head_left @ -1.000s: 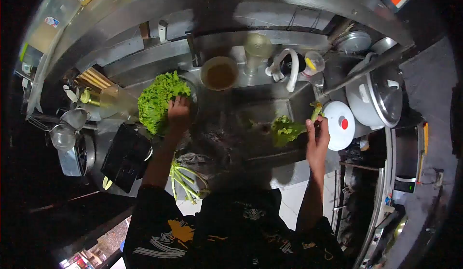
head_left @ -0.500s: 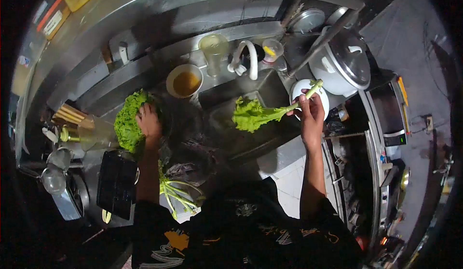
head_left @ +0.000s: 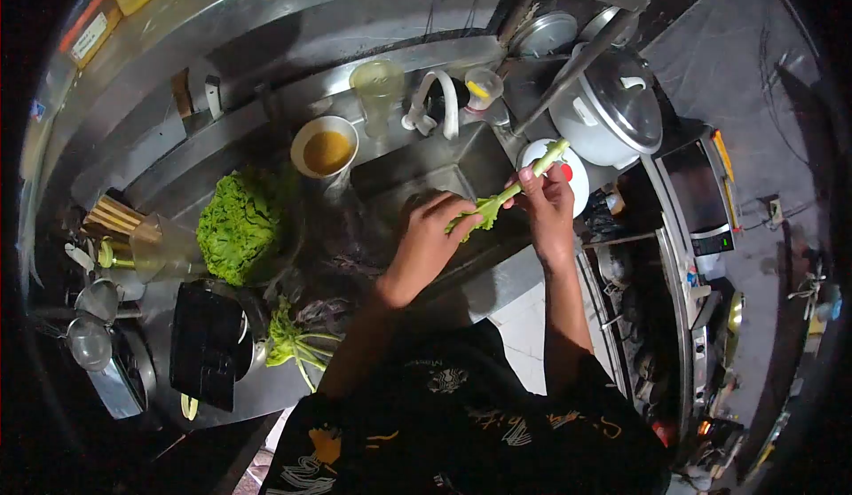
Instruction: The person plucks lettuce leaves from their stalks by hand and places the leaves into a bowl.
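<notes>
Over the sink (head_left: 380, 177), a green lettuce leaf with a long pale stalk (head_left: 543, 160) is stretched between my two hands. My right hand (head_left: 552, 216) pinches the stalk, whose cut end points up and right. Around the leafy part closes my left hand (head_left: 429, 239), hiding most of it. To the left sits a heap of curly green lettuce (head_left: 238, 229). Near my left forearm lies a bunch of leafy stalks (head_left: 286, 340), beside a dark plastic bag (head_left: 342, 255) that is hard to make out.
A white bowl of brownish liquid (head_left: 326, 151), a clear pitcher (head_left: 376, 91) and a white faucet (head_left: 451, 105) stand behind the sink. Right of it are a white plate (head_left: 575, 195) and a large lidded pot (head_left: 608, 109). A black container (head_left: 206, 344) and strainers (head_left: 90, 342) lie at left.
My left hand has left the lettuce heap and moved right to grasp the leafy end of the leaf. My right hand still holds the stalk.
</notes>
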The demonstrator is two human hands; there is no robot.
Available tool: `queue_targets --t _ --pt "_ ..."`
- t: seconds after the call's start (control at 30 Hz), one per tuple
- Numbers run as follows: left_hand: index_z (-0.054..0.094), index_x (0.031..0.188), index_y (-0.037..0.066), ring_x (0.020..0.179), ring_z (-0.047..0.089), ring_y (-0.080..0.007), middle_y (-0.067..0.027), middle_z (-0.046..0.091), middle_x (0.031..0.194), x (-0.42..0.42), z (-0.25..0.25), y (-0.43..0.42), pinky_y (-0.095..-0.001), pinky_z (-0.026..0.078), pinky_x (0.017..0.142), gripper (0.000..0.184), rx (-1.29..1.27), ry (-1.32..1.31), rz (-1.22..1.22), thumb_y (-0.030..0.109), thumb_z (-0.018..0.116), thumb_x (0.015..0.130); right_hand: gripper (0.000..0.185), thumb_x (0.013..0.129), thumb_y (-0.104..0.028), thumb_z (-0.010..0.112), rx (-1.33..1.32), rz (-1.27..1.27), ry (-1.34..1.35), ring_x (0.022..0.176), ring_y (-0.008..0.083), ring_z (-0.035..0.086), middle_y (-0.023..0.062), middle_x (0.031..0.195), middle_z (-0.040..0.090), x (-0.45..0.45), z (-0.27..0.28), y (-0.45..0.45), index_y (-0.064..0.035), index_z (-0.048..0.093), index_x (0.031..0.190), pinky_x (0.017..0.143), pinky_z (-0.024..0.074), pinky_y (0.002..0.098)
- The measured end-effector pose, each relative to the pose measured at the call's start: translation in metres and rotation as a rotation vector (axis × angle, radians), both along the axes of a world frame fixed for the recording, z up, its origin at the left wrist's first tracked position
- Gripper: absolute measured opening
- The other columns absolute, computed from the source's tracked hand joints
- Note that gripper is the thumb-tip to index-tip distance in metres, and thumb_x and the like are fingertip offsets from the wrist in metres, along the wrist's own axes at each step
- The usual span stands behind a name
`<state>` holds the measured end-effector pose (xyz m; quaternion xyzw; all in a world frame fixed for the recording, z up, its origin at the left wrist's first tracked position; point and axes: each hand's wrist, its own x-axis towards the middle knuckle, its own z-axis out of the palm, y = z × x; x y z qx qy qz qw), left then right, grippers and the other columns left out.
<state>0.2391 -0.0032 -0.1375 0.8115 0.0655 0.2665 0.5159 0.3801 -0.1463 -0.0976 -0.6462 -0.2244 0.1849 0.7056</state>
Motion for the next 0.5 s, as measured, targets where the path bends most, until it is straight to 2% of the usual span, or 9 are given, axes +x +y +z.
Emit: queue_targets --t 0.1,0.13,0.23,0.3,0.37,0.4,0.47,0.5 --pt "0.064 0.105 0.001 0.088 0.07 -0.025 -0.0102 0.069 0.098 0.0 -0.009 -0.003 -0.0319 0.053 0.083 0.018 0.04 -0.016 0.026 0.009 0.074 0.093 0.015 0.101 -0.012 0.068 0.116 -0.059 -0.04 0.082 0.0157 0.069 0.0075 0.093 0.068 -0.009 -0.006 0.0 -0.0024 0.057 0.103 0.079 0.055 0.0279" --pt "0.062 0.106 0.001 0.088 0.07 -0.0222 -0.009 0.069 0.097 0.001 -0.015 -0.005 -0.0309 0.053 0.082 0.019 -0.081 -0.031 -0.012 0.008 0.074 0.093 0.015 0.1 -0.009 0.069 0.109 -0.082 -0.071 0.088 0.0161 0.069 0.0067 0.094 0.067 -0.01 -0.01 -0.001 -0.0027 0.056 0.104 0.083 0.0544 0.029" --pt "0.06 0.11 0.003 0.091 0.069 -0.0148 -0.0059 0.069 0.095 0.005 -0.024 -0.005 -0.0281 0.052 0.08 0.022 -0.427 -0.008 -0.111 0.009 0.075 0.094 0.016 0.1 -0.011 0.069 0.057 -0.025 -0.154 0.087 0.0149 0.067 0.0051 0.094 0.066 -0.021 -0.01 -0.004 -0.0024 0.056 0.106 0.081 0.0539 0.0304" --pt "0.058 0.111 0.004 0.095 0.067 -0.0115 -0.0047 0.068 0.096 0.002 -0.023 0.004 -0.0263 0.051 0.08 0.024 -0.637 0.098 -0.169 0.009 0.075 0.095 0.02 0.099 -0.014 0.071 -0.224 -0.001 -0.281 0.085 0.0178 0.065 0.0081 0.095 0.065 -0.025 -0.008 -0.009 -0.0007 0.056 0.104 0.079 0.0524 0.0324" --pt "0.059 0.117 0.003 0.096 0.067 -0.0115 -0.0061 0.07 0.098 -0.004 -0.019 0.016 -0.0253 0.051 0.08 0.03 -0.699 0.144 -0.197 0.011 0.076 0.094 0.022 0.099 -0.017 0.071 -0.465 0.074 -0.435 0.085 0.0172 0.063 0.0088 0.098 0.065 -0.024 -0.008 -0.01 -0.0008 0.056 0.103 0.077 0.05 0.0315" --pt "0.059 0.118 0.003 0.096 0.067 -0.0115 -0.0066 0.071 0.098 -0.009 -0.019 0.023 -0.0249 0.051 0.08 0.031 -0.717 0.176 -0.205 0.011 0.076 0.093 0.022 0.097 -0.018 0.072 -0.451 0.071 -0.743 0.083 0.0203 0.059 0.0092 0.096 0.064 -0.019 -0.021 -0.01 0.0 0.059 0.101 0.076 0.0479 0.0349" --pt "0.06 0.123 0.002 0.098 0.068 -0.0129 -0.0079 0.073 0.101 -0.024 -0.006 0.037 -0.0277 0.053 0.082 0.036 -0.737 0.213 -0.173 0.015 0.076 0.093 0.023 0.097 -0.017 0.072 -0.477 -0.009 -0.798 0.087 0.0263 0.06 0.0131 0.096 0.062 -0.014 -0.049 -0.021 0.0005 0.059 0.104 0.08 0.0482 0.0387" --pt "0.061 0.124 0.002 0.099 0.068 -0.0142 -0.0086 0.073 0.102 -0.034 0.001 0.046 -0.0291 0.053 0.084 0.037 -0.646 0.233 -0.092 0.015 0.076 0.093 0.024 0.096 -0.017 0.071 -0.468 -0.03 -0.82 0.089 0.0293 0.06 0.0151 0.096 0.062 -0.013 -0.059 -0.021 0.0008 0.06 0.106 0.081 0.0483 0.0406"
